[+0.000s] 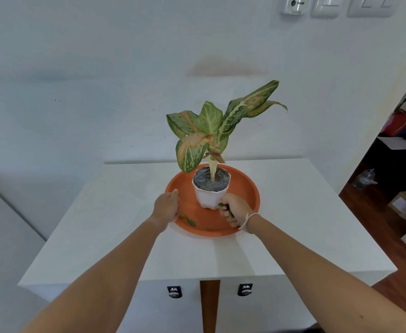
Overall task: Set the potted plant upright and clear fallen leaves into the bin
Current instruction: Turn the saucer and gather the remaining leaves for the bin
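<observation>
A white pot [210, 197] with a green and pink-leaved plant [211, 128] stands upright on an orange round tray [247, 191] on a white cabinet top. My right hand [235, 210] sits on the tray just right of the pot, closed around small green fallen leaves [229, 212]. My left hand [167, 207] rests on the tray's left rim, fingers curled over the edge. Two small green leaves [188, 219] lie on the tray beside my left hand. No bin is in view.
The white cabinet top [125, 224] stands against a white wall, with two dark handles [174, 292] on its front. To the right a doorway opens onto a wooden floor [365, 200] with boxes and clutter.
</observation>
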`<state>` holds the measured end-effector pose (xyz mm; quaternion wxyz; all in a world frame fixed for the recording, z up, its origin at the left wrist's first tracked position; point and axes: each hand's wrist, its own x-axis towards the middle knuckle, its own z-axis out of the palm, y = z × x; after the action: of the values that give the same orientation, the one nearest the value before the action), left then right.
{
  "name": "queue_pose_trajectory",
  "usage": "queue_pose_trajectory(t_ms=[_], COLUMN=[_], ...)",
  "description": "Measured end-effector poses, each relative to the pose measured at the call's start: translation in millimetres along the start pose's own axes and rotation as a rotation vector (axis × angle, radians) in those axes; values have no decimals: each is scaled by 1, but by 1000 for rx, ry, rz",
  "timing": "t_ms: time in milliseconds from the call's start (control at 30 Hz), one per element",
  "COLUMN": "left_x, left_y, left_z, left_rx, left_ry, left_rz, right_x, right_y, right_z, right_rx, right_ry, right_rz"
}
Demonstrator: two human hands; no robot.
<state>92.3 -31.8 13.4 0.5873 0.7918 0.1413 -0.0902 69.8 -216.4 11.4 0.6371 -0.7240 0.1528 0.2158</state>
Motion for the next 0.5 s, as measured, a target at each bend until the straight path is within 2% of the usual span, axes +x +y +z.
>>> queue_pose_trajectory(t_ms=[100,233,400,500], left_x=[3,3,1,-5], left_y=[0,-1,-2,1], left_z=[1,2,8,14], left_rx=[156,421,935,1129], left_ry=[0,-52,-122,-124], left_rz=[74,154,208,189], right_x=[2,4,4,5], right_y=[3,8,11,11], right_z=[-6,-9,-8,-7], right_rx=[188,300,270,248], right_ry=[-53,-60,-57,-39], right_rz=[18,9,-22,-42])
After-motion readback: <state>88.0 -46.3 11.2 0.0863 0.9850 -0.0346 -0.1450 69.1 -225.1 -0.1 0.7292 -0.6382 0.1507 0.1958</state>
